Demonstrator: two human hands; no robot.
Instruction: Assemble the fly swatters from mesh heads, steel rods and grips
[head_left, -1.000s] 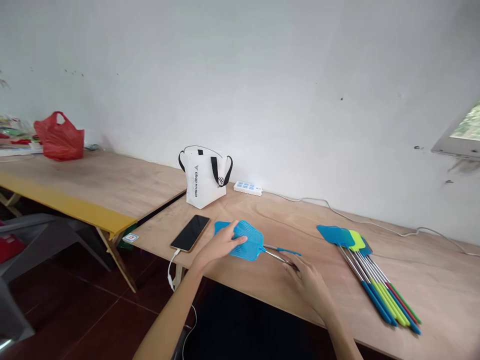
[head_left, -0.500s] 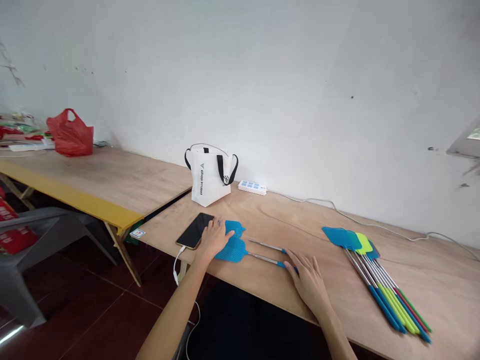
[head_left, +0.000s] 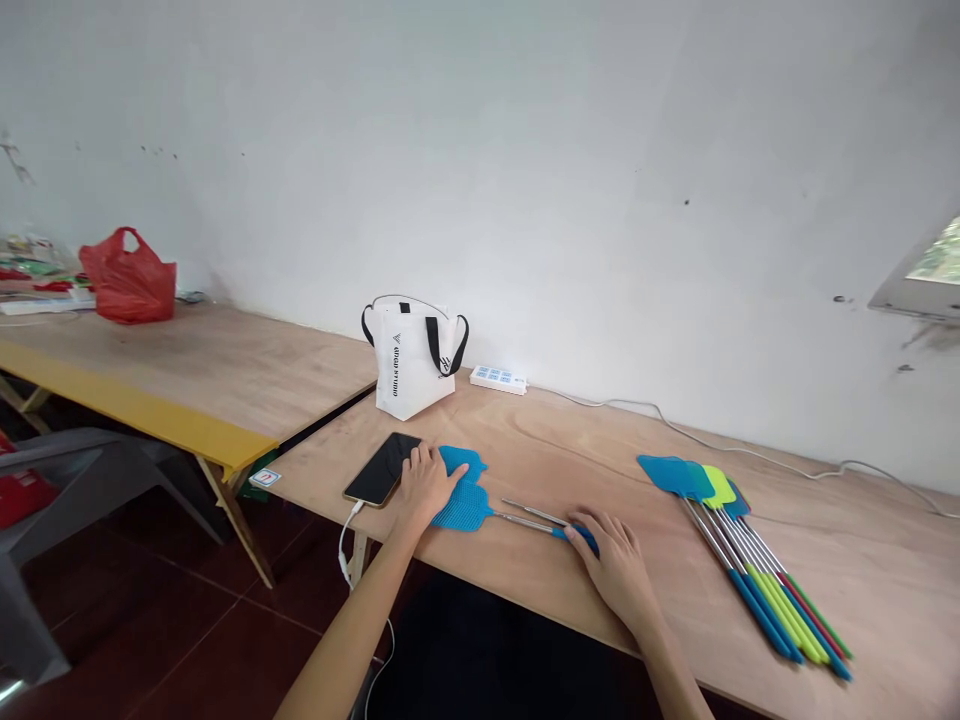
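Observation:
Two blue fly swatters (head_left: 465,500) lie side by side near the front edge of the plywood table (head_left: 600,450). My left hand (head_left: 422,484) rests flat on their mesh heads, fingers spread, just right of a black phone (head_left: 382,467). My right hand (head_left: 615,555) lies over the blue handle ends (head_left: 581,532) of the swatters, fingers slightly curled on them. The thin metal shafts (head_left: 525,515) run between both hands.
A bundle of several blue, green and red-handled fly swatters (head_left: 742,550) lies to the right. A white tote bag (head_left: 409,365) and a power strip (head_left: 497,379) stand by the wall. A red plastic bag (head_left: 127,277) sits on the left table (head_left: 187,370).
One second ago my left hand held a swatter head raised beside the phone. It has been laid down next to the other swatter, and both hands have settled on the pair.

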